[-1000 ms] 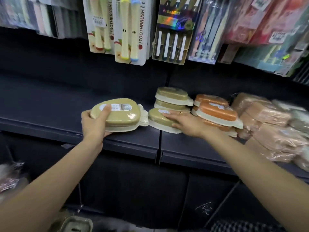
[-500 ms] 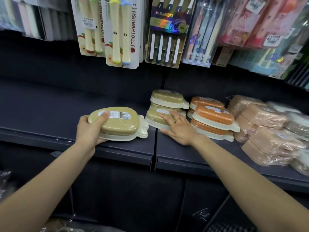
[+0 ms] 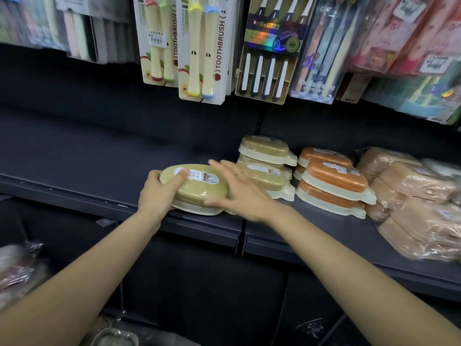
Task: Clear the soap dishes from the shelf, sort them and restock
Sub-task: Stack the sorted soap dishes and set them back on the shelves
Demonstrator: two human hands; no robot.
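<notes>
The left hand (image 3: 159, 193) is gripping an olive soap dish (image 3: 197, 188) at the front edge of the dark shelf (image 3: 74, 171), thumb lying on its label, while the right hand (image 3: 239, 191) is reaching in with fingers spread, holding nothing. Bare shelf is stretching away to the left; stacked olive dishes (image 3: 267, 156), orange dishes (image 3: 334, 181) and wrapped pink dishes (image 3: 414, 196) are crowding the right
</notes>
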